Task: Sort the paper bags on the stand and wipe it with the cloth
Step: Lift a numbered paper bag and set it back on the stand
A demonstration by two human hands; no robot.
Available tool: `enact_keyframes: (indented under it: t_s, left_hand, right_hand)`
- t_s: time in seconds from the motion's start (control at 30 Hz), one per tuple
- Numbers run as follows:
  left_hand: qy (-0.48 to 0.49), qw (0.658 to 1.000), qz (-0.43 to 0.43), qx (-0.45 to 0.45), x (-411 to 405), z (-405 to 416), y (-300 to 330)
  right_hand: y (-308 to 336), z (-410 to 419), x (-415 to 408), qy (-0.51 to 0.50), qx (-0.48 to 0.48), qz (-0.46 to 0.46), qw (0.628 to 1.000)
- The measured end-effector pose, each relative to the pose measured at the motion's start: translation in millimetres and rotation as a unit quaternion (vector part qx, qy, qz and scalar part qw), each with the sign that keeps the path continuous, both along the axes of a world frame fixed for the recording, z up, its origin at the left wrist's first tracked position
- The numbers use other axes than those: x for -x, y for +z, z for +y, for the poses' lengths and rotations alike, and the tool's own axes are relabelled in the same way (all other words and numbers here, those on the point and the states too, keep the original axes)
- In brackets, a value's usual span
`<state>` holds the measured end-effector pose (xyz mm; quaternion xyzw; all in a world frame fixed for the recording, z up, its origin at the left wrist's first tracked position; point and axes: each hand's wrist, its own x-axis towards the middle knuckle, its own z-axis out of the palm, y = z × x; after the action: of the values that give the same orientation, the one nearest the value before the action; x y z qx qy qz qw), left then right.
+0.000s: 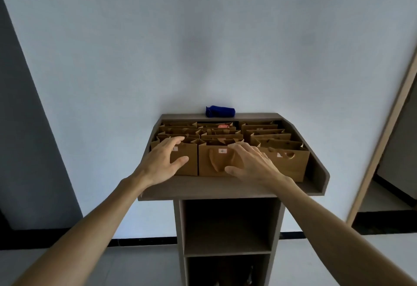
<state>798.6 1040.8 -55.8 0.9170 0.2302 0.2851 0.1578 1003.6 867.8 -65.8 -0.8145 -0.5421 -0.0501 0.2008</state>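
The paper bags are packed in rows running front to back on the stand, right under the left hand and right hand, both spread wide and holding nothing, while the blue cloth is kept far behind.

A bare indoor room, its kind unclear: a plain pale wall, a wooden lectern-like stand at centre, a door frame at the right edge.
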Motion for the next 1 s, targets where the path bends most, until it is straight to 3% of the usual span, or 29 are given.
enact_keyframes:
  t_s: [0.5, 0.83, 1.0]
  left_hand:
    - [0.04, 0.998, 0.002, 0.039, -106.7, 161.1, -23.0]
    - [0.054, 0.991, 0.124, -0.007, -93.1, 219.7, -65.2]
    - [0.046, 0.996, 0.061, -0.05, -82.2, 221.5, -87.9]
  right_hand:
    - [-24.8, 182.8, -112.6, 0.087, -0.029, 0.02, 0.996]
    - [-45.2, 256.3, -121.0, 0.112, -0.022, 0.035, 0.993]
    - [-49.3, 276.6, -114.9, 0.155, -0.03, 0.054, 0.986]
